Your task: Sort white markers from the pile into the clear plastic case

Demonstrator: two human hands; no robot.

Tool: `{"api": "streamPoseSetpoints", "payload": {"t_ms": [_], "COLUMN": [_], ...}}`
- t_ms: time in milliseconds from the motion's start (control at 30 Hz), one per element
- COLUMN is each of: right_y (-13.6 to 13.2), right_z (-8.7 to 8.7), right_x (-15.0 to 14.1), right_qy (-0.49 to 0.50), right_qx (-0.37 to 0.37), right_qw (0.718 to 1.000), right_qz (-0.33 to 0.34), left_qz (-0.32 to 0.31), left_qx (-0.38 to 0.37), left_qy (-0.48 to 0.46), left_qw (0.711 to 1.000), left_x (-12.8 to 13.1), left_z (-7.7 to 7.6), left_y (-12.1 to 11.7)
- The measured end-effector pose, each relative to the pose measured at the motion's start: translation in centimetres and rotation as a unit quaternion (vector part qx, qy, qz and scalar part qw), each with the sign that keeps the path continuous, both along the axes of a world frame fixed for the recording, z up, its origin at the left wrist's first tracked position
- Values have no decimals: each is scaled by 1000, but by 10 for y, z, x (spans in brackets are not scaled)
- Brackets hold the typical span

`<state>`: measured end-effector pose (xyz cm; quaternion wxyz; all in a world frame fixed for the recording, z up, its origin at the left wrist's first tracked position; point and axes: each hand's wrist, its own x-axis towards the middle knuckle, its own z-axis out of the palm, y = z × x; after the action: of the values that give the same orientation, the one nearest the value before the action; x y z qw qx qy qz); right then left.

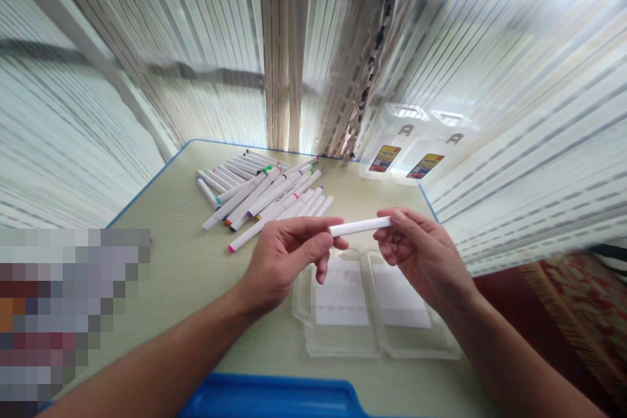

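Observation:
A white marker [361, 227] is held nearly level between my two hands, above the table. My left hand [294, 245] pinches its left end between thumb and fingers. At the other end, the fingertips of my right hand [416, 241] grip it. Below the hands lies an open clear plastic case [343, 339], its two halves side by side with white paper inside; my hands cover part of its far edge. Left of and beyond my left hand, a loose pile of white markers [259, 199] with coloured ends is spread on the table.
Two clear plastic cases [385, 144] with labels and hang tabs stand at the table's back right corner. String curtains [206, 78] hang around the light green table [171, 209]. A blue moulded edge [274, 395] is at the front. Pixelation hides the lower left.

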<state>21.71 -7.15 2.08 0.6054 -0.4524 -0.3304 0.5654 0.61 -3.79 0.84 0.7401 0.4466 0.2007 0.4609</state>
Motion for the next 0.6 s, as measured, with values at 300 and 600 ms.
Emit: {"api": "streamPoseSetpoints", "payload": {"t_ms": [300,600], "right_y": [0,-1], "right_z": [2,1], "right_x": [0,0], "right_qy": [4,-2], "right_qx": [2,31], "right_qw": [1000,999], "right_qz": [0,13], "left_qz": [-3,-50], "left_qx": [-9,-63], "left_qy": [18,-5], "left_qw": [1000,997], "left_x": [2,0], "left_z": [3,1], "left_y": [1,3]}}
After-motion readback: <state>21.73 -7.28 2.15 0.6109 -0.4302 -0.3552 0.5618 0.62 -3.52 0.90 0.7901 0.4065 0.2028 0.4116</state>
